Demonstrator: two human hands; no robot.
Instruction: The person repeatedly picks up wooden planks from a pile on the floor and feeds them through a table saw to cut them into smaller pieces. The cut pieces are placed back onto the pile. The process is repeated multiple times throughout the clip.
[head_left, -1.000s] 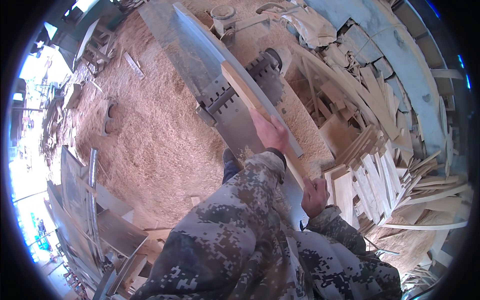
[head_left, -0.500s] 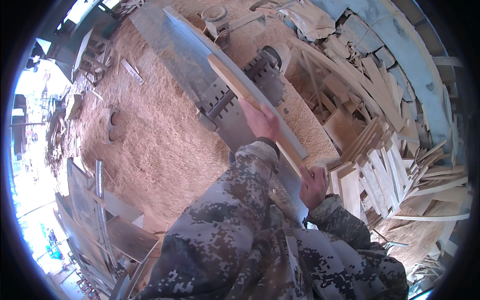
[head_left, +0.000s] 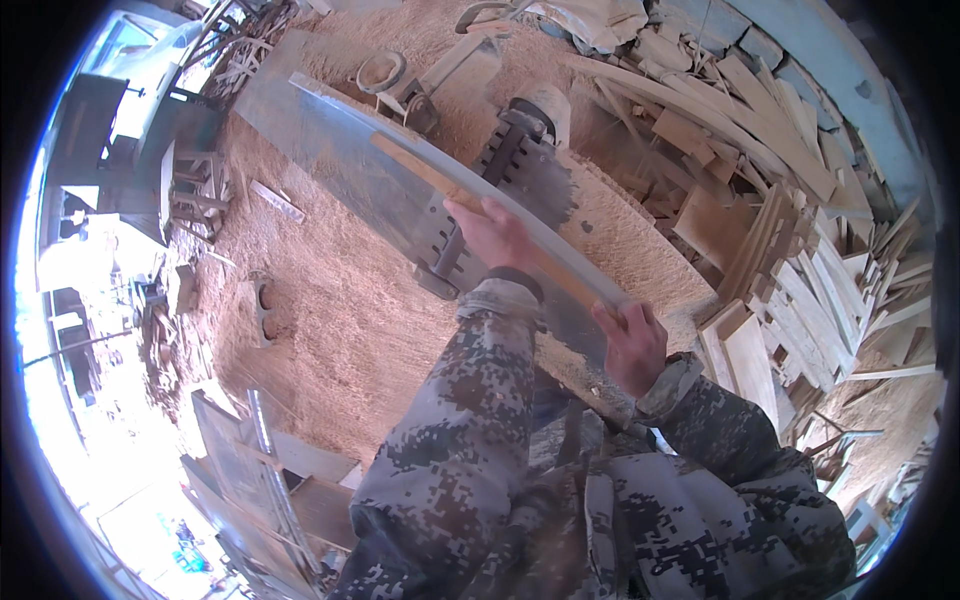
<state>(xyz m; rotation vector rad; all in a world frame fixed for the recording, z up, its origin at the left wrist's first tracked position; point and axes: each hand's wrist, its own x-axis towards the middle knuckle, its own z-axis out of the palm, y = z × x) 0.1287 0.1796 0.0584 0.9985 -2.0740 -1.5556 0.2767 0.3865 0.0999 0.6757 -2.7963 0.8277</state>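
A narrow wooden strip point(head_left: 413, 166) lies lengthwise on the metal table of a jointer point(head_left: 345, 165), running along its upright fence point(head_left: 560, 245). My left hand point(head_left: 493, 236) is closed over the strip beside the slotted plates at the cutter opening point(head_left: 447, 255). Closer to me, my right hand point(head_left: 634, 348) grips the strip's near end, fingers curled round it. The cutter itself cannot be seen, and both hands cover parts of the strip.
Sawdust and shavings point(head_left: 330, 310) blanket the floor left of the jointer. Offcuts and boards point(head_left: 810, 300) are heaped on the right, below a pale wall point(head_left: 850, 80). Sheets and a metal bar point(head_left: 270, 450) stand at the lower left. A dusty round fitting point(head_left: 381, 72) sits beyond the fence.
Both hands and the strip have slid forward along the fence, away from me. The view has turned, so the surroundings appear shifted.
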